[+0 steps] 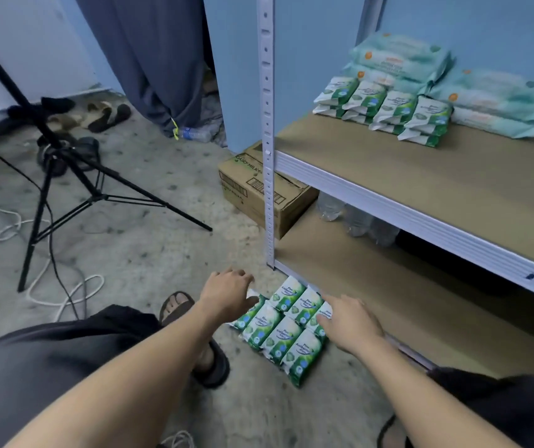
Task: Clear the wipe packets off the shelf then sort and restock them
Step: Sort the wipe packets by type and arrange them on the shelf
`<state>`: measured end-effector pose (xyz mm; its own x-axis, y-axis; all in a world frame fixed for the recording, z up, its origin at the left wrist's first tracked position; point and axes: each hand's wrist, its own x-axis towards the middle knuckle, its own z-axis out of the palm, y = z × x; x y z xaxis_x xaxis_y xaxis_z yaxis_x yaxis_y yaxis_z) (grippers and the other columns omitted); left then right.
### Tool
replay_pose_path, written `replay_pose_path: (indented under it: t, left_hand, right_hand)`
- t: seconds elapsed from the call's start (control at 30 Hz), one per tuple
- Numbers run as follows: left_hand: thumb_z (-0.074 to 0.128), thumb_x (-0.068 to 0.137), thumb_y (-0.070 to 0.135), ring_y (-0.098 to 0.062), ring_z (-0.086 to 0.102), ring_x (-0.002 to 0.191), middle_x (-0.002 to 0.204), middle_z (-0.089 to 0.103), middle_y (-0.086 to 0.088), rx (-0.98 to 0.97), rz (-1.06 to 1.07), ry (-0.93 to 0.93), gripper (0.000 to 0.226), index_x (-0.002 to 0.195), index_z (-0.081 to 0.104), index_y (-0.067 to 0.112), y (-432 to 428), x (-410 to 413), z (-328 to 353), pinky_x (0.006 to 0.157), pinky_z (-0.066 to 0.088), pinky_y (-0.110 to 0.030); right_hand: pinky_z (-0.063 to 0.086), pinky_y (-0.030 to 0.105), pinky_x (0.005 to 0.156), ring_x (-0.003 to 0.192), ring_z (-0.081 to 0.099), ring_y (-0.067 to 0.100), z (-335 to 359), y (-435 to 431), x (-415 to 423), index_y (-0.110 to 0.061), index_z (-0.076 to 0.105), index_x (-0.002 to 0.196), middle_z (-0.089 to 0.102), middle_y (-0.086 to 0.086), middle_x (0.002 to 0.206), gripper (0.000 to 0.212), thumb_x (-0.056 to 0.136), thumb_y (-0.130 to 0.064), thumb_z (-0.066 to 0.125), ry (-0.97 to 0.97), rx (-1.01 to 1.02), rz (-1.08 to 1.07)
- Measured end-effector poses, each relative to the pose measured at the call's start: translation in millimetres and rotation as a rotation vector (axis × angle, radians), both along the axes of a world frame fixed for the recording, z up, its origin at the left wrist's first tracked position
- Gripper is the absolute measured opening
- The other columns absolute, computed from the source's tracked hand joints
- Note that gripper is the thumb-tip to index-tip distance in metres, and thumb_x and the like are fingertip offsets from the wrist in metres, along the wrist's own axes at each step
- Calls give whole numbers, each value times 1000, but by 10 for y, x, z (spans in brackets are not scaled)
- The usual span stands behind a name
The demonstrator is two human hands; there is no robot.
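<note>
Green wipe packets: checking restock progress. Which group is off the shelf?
The green-and-white plastic packets on the grey floor; the other group sits stacked on the brown shelf board.

A cardboard box [252, 189] on the floor [149, 247] is printed "DAIRY MILK"; the green wipe packets [286, 334] nearby read "Pine Antibacterial", with smaller print too blurred to read.

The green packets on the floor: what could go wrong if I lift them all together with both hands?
The green packets lie side by side, unbound, so squeezed between the left hand and right hand the middle ones may buckle and drop. They lie close to the shelf post, which they could catch on.
</note>
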<state>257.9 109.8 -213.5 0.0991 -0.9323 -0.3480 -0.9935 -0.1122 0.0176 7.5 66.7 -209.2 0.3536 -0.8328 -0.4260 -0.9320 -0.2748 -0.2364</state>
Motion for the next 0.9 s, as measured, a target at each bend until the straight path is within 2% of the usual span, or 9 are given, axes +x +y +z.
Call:
replay_pose_path:
  t: [0.1, 0.23, 0.37, 0.47, 0.67, 0.77, 0.9]
  left_hand:
    - [48, 98, 56, -26, 52, 126, 139, 54, -1, 80, 43, 42, 54, 141, 48, 23, 27, 74, -396, 97, 41, -40]
    - [51, 98, 54, -29, 57, 121, 139, 54, -1, 164, 109, 116, 55, 142, 48, 22, -8, 154, -848, 94, 46, -41]
    - [48, 99, 52, -32, 57, 120, 138, 56, -6, 217, 205, 184, 56, 144, 46, 20, -45, 237, -1238, 94, 46, -40]
    - [48, 100, 50, -33, 56, 121, 140, 55, -10, 217, 277, 216, 57, 147, 41, 18, -42, 291, -1497, 94, 45, -40]
    - [52, 101, 45, -38, 48, 131, 150, 45, -17, 204, 462, 332, 68, 155, 29, 11, -103, 366, -1855, 104, 41, -41]
    - [56, 99, 40, -37, 53, 123, 138, 55, -18, 183, 515, 427, 58, 149, 40, 14, -111, 380, -2009, 97, 43, -40]
    - [59, 97, 35, -36, 59, 113, 125, 64, -14, 139, 573, 507, 50, 142, 47, 18, -102, 353, -2127, 89, 45, -38]
  right_hand:
    - [49, 36, 94, 123, 54, 32, -432, -56, -64, -32, 46, 146, 61, 8, 131, 54, 95, -47, 51, -8, 89, -52]
    - [46, 35, 100, 129, 51, 31, -941, -159, -129, -28, 36, 154, 58, 10, 137, 63, 96, -48, 53, -41, 204, -146]
    - [45, 31, 98, 122, 56, 30, -1362, -237, -178, -30, 37, 155, 67, 9, 124, 64, 96, -45, 55, -57, 287, -243]
    - [43, 32, 100, 125, 55, 31, -1615, -282, -189, -28, 35, 155, 68, 8, 124, 65, 96, -44, 57, -52, 344, -329]
    - [39, 34, 105, 128, 52, 32, -1971, -352, -98, -26, 31, 157, 64, 13, 131, 70, 95, -40, 61, -137, 378, -572]
    - [40, 33, 100, 126, 53, 34, -2087, -357, -9, -26, 24, 159, 64, 13, 127, 73, 96, -38, 61, -205, 373, -678]
    - [41, 31, 95, 122, 56, 31, -2172, -370, 85, -27, 17, 160, 64, 12, 132, 76, 97, -34, 60, -288, 338, -847]
